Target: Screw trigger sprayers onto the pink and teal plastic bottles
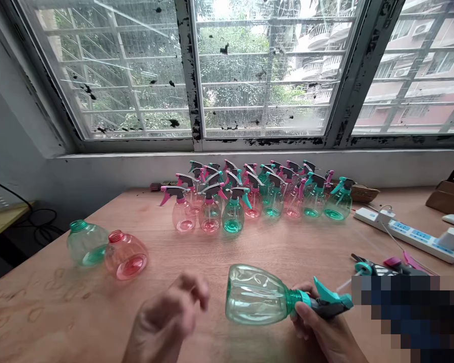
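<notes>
While the right hand (318,322) clamps the green spray bottle (257,295) at its neck near the bench's front edge, the bottle lies sideways, base pointing left toward the empty, loosely curled left hand (166,317) just beside it.

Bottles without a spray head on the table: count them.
2. A green capless bottle lies at the table's left, and a pink capless bottle lies touching its right side. The bottle in the right hand has its head on; others could hide behind the far cluster.
</notes>
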`<state>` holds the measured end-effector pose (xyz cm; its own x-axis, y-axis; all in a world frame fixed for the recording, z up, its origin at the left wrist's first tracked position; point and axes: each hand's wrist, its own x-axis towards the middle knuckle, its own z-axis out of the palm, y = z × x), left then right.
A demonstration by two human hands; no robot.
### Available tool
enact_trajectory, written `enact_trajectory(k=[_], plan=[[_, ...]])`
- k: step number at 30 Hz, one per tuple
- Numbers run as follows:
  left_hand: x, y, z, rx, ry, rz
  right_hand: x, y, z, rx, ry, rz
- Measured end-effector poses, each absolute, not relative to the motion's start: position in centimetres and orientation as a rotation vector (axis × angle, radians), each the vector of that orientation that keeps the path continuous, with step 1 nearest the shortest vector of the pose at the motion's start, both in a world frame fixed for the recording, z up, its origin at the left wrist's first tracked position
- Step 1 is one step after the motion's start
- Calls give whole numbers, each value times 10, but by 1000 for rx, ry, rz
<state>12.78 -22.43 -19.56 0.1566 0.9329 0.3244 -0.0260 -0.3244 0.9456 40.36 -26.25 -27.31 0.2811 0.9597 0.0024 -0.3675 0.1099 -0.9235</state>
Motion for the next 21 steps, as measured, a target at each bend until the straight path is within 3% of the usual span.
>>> enact_trajectory(k=[3,10,21], plan=[[149,-207,-207,1505,1009,1382,405,-263,-274,-990,-766,1106],[162,-205,-239,1480,964,918,405,-265,-282,-1067,-901,1025],[159,-202,-265,1608,768,858,401,-262,-266,-1050,-848,1074]])
